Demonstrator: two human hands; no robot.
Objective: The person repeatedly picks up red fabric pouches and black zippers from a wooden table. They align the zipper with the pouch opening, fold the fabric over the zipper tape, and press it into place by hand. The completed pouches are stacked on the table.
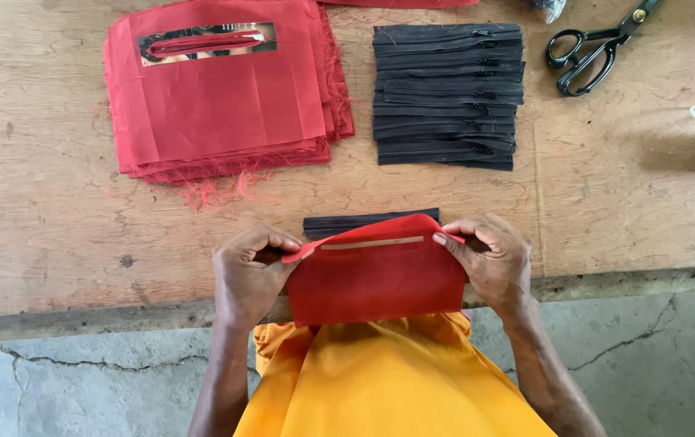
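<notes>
Worn wooden bench [56, 243] carries the work. Left hand [252, 271] and right hand [489, 259] each pinch an upper corner of the red fabric piece [376, 283], held between them. Judged light, limp, fray-prone: grip at corners. Beyond the hands: black zipper [368, 222], zipper stack [447, 95], red fabric stack [218, 97], scissors [594, 50].

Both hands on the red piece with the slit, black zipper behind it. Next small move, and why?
Probably lower the red fabric piece onto the black zipper. Left hand and right hand pinch its top corners, and its slit sits just below the zipper.
</notes>
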